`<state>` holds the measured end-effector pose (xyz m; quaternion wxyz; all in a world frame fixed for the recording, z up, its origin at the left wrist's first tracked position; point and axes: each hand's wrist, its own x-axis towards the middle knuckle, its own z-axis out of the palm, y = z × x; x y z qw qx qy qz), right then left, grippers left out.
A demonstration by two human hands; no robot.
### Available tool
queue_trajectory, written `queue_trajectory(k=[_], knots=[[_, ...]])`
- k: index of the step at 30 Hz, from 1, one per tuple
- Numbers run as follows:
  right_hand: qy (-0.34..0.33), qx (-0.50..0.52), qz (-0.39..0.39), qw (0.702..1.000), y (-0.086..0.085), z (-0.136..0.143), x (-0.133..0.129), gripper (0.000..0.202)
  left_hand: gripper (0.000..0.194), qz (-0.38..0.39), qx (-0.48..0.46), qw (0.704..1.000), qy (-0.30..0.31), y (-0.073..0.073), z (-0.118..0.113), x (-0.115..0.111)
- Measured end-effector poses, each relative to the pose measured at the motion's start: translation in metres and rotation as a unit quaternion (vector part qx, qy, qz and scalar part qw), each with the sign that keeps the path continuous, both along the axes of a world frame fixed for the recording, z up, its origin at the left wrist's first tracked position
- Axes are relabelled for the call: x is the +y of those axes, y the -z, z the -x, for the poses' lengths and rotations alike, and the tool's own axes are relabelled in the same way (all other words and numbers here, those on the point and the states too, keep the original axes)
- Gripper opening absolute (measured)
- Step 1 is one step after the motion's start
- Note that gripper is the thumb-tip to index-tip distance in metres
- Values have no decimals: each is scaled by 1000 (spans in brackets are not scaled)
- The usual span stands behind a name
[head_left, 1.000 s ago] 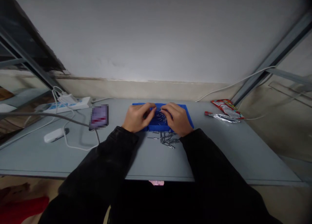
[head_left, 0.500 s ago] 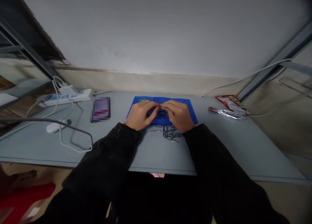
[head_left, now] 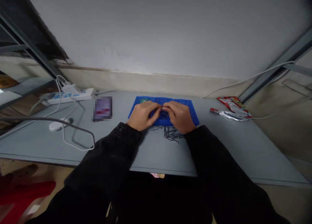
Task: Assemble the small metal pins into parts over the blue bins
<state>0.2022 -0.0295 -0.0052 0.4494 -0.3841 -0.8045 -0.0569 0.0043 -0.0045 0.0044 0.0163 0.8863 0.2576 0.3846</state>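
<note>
My left hand (head_left: 144, 115) and my right hand (head_left: 179, 116) meet over a blue divided box (head_left: 165, 122). Thumbs and fingertips are pinched together, almost touching each other. Whatever lies between them is too small and covered to make out. Beneath my fingers, several thin metal pins (head_left: 165, 113) show in the middle compartment. A loose pile of similar pins, which look like blind rivets (head_left: 172, 134), lies on the grey table (head_left: 161, 155) just in front of the box. Something green (head_left: 144, 100) sits in the left compartment, partly hidden by my left hand.
Left of the box lies a pixelated purple item (head_left: 102, 108). Farther left are a white power strip (head_left: 84, 94), cables and a white plug-like piece (head_left: 57, 125). A red wrapper (head_left: 231, 104) and a silver packet (head_left: 232, 116) lie to the right. A wall (head_left: 156, 39) stands behind.
The whole view has shifted slightly, moving things a little rightward. My left thumb has closed in toward the fingertips. Both hands remain over the box.
</note>
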Motion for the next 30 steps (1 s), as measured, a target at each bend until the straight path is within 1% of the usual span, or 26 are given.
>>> queue_trajectory(k=[6, 10, 14, 19, 30], knots=[[17, -11, 14, 1000, -1, 0, 1, 34, 20, -4, 2, 1000, 10, 1, 0, -1], [10, -8, 16, 1000, -1, 0, 0, 33, 19, -6, -3, 1000, 14, 0, -1, -1], [-1, -4, 14, 1000, -1, 1, -1, 28, 19, -7, -8, 1000, 12, -1, -1, -1], [-11, 16, 26, 999, -2, 0, -3, 18, 20, -9, -16, 1000, -8, -1, -1, -1], [-32, -10, 33, 999, -4, 1, -4, 17, 19, -6, -20, 1000, -5, -2, -2, -1]])
